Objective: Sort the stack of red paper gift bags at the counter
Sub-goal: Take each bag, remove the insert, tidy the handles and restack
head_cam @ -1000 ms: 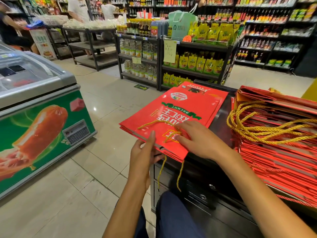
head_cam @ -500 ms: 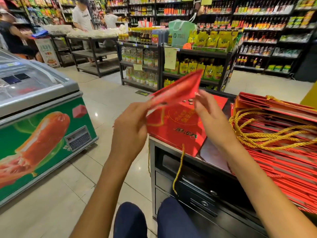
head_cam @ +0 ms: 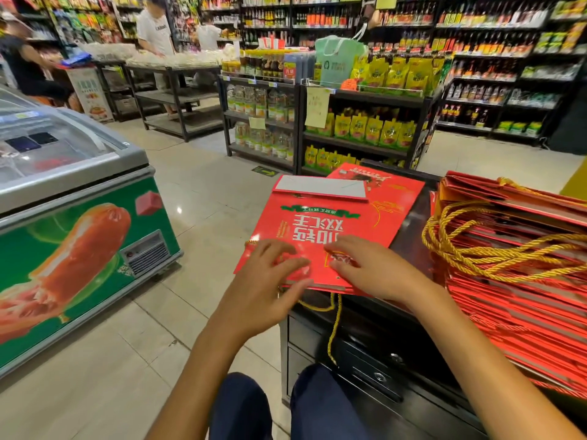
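A tall unsorted stack of red gift bags with tangled gold cord handles fills the right of the dark surface, so most sorting looks undone, while only a small sorted pile lies under the left hand and right hand, both spread flat and pressing it.

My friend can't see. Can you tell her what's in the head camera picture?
Two hands, left hand and right hand, rest on a flat red gift bag at a dark counter in a shop. A big stack of red bags with gold cord handles lies to the right.
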The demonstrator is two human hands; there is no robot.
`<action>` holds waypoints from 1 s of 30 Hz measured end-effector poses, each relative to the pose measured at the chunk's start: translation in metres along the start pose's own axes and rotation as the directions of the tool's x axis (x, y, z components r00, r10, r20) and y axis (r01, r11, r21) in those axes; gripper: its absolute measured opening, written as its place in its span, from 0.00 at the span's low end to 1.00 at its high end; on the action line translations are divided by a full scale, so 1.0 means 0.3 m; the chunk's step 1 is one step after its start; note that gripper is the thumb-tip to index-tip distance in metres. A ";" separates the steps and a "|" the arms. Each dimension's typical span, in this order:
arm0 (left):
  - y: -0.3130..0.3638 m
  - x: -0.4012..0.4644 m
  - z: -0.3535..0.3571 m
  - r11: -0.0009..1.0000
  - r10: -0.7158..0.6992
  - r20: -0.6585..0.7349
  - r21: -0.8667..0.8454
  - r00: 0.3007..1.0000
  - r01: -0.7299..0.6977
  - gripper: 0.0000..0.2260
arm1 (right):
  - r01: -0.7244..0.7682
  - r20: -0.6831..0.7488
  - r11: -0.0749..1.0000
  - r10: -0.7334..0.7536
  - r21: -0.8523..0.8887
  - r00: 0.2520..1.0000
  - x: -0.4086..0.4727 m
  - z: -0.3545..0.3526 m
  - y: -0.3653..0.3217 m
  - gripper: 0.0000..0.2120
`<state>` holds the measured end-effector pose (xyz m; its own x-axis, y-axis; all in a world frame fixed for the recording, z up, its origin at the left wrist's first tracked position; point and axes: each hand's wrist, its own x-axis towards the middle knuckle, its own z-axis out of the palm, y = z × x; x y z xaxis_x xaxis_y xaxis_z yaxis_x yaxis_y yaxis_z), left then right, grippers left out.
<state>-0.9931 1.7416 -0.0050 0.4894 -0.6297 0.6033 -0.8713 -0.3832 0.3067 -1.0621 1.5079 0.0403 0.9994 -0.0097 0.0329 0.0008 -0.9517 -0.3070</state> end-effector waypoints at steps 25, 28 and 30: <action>0.097 0.175 -0.115 0.568 -0.032 0.421 -0.739 0.906 0.363 0.11 | 0.058 -0.106 0.994 -0.048 0.094 0.993 0.009 -0.012 -0.007 0.31; 0.111 0.183 -0.117 0.576 -0.007 0.445 -0.730 0.896 0.368 0.08 | 0.134 -0.092 0.983 -0.122 0.126 0.988 0.028 -0.003 -0.038 0.24; 0.115 0.186 -0.114 0.554 -0.020 0.440 -0.743 0.898 0.376 0.07 | 0.179 -0.066 0.970 -0.170 0.167 0.983 0.038 -0.003 -0.049 0.20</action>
<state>-0.9973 1.7164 0.0645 0.4735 -0.8550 0.2118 -0.3269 0.0527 0.9436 -1.0506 1.5216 0.0461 0.9802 0.1323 0.1472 0.1855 -0.8734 -0.4503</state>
